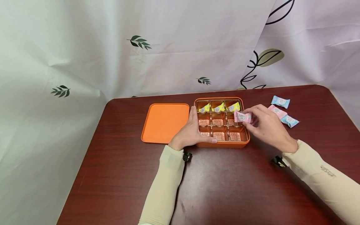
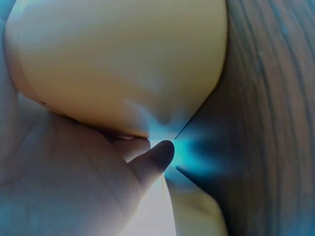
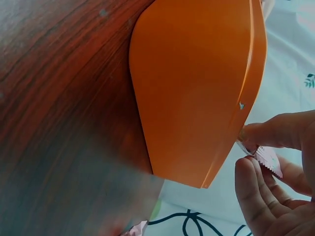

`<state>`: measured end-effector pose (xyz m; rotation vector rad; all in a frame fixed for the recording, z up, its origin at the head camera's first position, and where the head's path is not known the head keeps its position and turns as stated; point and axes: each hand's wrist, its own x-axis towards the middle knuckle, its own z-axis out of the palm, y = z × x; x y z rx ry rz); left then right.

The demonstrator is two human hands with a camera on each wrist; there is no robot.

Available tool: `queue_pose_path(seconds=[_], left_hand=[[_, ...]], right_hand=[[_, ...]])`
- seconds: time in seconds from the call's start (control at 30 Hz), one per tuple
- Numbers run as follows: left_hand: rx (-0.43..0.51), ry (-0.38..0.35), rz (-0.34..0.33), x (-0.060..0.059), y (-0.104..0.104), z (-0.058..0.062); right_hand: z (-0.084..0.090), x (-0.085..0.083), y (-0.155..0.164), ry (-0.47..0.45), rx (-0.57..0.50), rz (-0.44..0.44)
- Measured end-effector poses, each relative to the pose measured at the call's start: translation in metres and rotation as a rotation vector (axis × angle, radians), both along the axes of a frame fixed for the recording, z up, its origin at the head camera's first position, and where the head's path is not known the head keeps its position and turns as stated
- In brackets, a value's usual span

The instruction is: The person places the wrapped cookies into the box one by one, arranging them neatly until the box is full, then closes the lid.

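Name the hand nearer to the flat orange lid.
Left. The left hand is close beside the lid, at the near left corner of the box; the right hand is farther off, at the box's right side, pinching a pink-wrapped sweet.

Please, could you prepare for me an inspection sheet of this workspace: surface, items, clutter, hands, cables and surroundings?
Surface: shiny reddish-brown table.
Job's things: orange box, three yellow packets in its back row; orange lid at left; two blue packets and one pink packet at right.
Clutter: nothing seen.
Hands: left hand rests against the box's left side and front; right hand pinches a second pink packet over the box's right side.
Cables: nothing seen for certain.
Surroundings: pale leaf-printed cloth behind the table.
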<state>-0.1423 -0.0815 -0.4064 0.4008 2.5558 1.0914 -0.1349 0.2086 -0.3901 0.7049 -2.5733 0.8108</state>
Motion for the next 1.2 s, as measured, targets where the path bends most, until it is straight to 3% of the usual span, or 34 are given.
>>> queue_pose_path(seconds=[1.2], left_hand=[[-0.029, 0.017, 0.015, 0.0, 0.0, -0.003]], right_hand=[[0.0, -0.009, -0.015, -0.114, 0.122, -0.03]])
